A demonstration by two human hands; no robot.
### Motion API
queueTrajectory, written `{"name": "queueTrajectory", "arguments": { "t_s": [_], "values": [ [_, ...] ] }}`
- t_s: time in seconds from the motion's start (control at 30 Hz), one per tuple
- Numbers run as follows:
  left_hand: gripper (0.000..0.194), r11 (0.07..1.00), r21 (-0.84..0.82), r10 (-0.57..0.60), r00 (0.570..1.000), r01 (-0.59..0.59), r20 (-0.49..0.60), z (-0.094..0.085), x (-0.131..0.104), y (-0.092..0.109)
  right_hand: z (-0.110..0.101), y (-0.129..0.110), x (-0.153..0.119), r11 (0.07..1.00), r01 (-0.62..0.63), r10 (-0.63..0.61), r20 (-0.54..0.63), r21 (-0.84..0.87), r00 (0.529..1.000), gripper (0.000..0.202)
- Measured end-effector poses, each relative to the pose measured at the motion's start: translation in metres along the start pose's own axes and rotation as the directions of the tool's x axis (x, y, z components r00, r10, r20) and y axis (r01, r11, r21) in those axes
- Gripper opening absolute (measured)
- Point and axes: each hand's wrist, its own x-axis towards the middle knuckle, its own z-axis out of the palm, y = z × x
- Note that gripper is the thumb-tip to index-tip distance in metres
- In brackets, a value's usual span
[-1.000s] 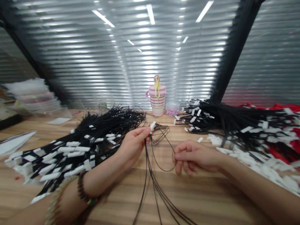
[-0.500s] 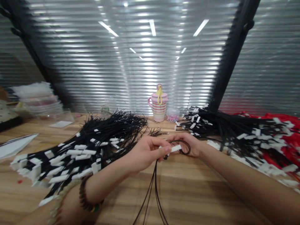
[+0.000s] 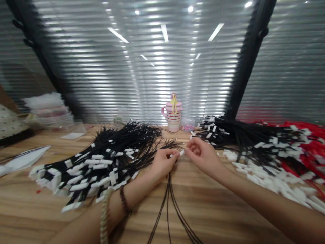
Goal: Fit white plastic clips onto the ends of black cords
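My left hand (image 3: 162, 164) is closed, thumb and forefinger pinching a bundle of thin black cords (image 3: 168, 196) whose long ends hang down and spread over the tabletop. A small white tag (image 3: 182, 152) sticks out from its fingertips towards my right hand (image 3: 201, 154). That hand is closed too, fingers curled, with thumb and forefinger at the tag's right end. The upper part of the cords is hidden behind my left fingers. To the left lies a big pile of black cords (image 3: 127, 139) with white tags (image 3: 87, 169) on their ends.
Another heap of black tagged cords (image 3: 243, 135) lies on the right, beside red cords (image 3: 311, 152) and loose white pieces (image 3: 271, 181). A pink striped mug (image 3: 173, 117) and a small tub of beads (image 3: 188, 125) stand at the back. Stacked plastic packs (image 3: 48, 108) are back left.
My right hand has let go of the black loop and turned, its fingertips now at the tag's end. The loop no longer shows. My left hand stays pinched on the cords.
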Motion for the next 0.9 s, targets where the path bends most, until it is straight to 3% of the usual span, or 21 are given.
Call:
{"name": "queueTrajectory", "arguments": {
  "t_s": [0.1, 0.23, 0.33, 0.47, 0.6, 0.77, 0.83, 0.9],
  "values": [
    [0.024, 0.996, -0.089, -0.022, 1.000, 0.024, 0.022, 0.003, -0.004, 0.002, 0.007, -0.002, -0.019, 0.997, 0.019, -0.010, 0.121, -0.080, 0.993, 0.012],
    [0.021, 0.994, -0.091, -0.041, 0.990, 0.053, 0.134, 0.002, -0.006, 0.001, 0.012, 0.005, -0.017, 0.957, 0.161, -0.170, -0.020, -0.240, 0.985, 0.029],
    [0.026, 0.995, -0.072, -0.058, 0.979, 0.073, 0.196, -0.002, -0.005, -0.003, 0.009, 0.014, -0.009, 0.952, 0.201, -0.196, 0.044, -0.232, 0.980, 0.021],
    [0.031, 0.989, -0.092, -0.095, 0.969, 0.119, 0.229, -0.004, -0.002, -0.003, 0.006, 0.026, -0.010, 0.997, 0.043, -0.056, 0.241, 0.056, 0.969, 0.023],
    [0.031, 0.939, -0.195, -0.224, 0.934, 0.283, 0.279, -0.004, -0.001, 0.001, 0.005, 0.035, -0.016, 0.937, -0.182, 0.121, 0.210, 0.299, 0.970, 0.023],
    [0.020, 0.750, -0.398, -0.366, 0.832, 0.528, 0.417, -0.002, -0.002, 0.011, 0.000, 0.038, -0.016, 0.858, -0.291, 0.218, 0.212, 0.425, 0.953, 0.024],
    [0.017, 0.712, -0.449, -0.373, 0.833, 0.539, 0.408, 0.003, -0.003, 0.014, -0.001, 0.038, -0.015, 0.806, -0.329, 0.262, 0.201, 0.491, 0.944, 0.026],
    [0.015, 0.708, -0.499, -0.360, 0.863, 0.500, 0.353, 0.007, -0.004, 0.016, -0.002, 0.039, -0.015, 0.746, -0.359, 0.298, 0.201, 0.561, 0.933, 0.028]
  ]
}}
